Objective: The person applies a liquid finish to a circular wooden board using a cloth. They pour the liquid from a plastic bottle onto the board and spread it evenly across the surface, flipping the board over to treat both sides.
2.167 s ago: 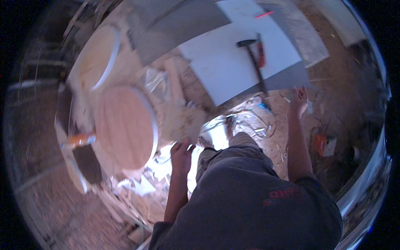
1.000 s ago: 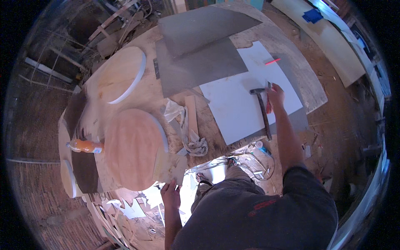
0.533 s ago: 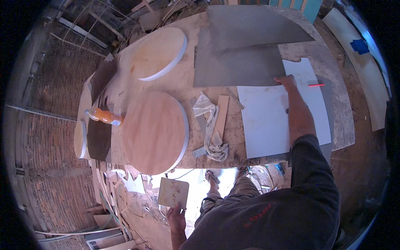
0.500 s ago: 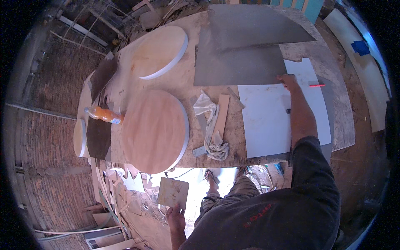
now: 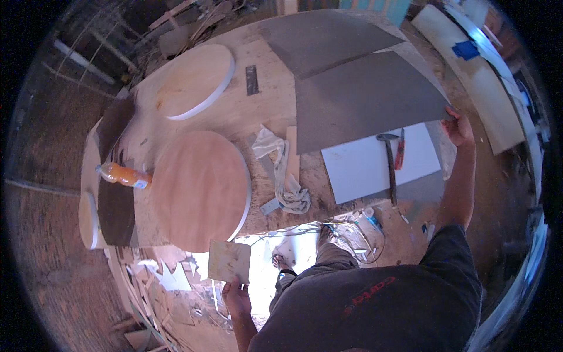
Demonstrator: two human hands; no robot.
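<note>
My right hand (image 5: pixel 457 128) grips the near right corner of a dark grey sheet (image 5: pixel 358 97), fingers closed on its edge. That sheet lies over part of a white sheet (image 5: pixel 363 167) on the table. A hammer (image 5: pixel 392 170) and a small red tool (image 5: pixel 400 151) rest on the white sheet, below the grey edge. My left hand (image 5: pixel 237 298) holds a small square board (image 5: pixel 229 261), tan with smears, upright in front of the table's near edge. A second grey sheet (image 5: pixel 328 38) lies farther back.
Two round wooden panels with white edges, one near (image 5: pixel 199 188) and one far (image 5: pixel 196 79), lie on the table's left. A bottle of orange drink (image 5: pixel 124 175) lies beside the near one. A crumpled rag (image 5: pixel 287 182) drapes by a wood strip (image 5: pixel 292 149). Cables (image 5: pixel 366 240) litter the floor.
My right hand has moved right with the grey sheet's corner. The sheet now covers more of the white sheet, and the hammer, red tool and a dark strip have come into sight.
</note>
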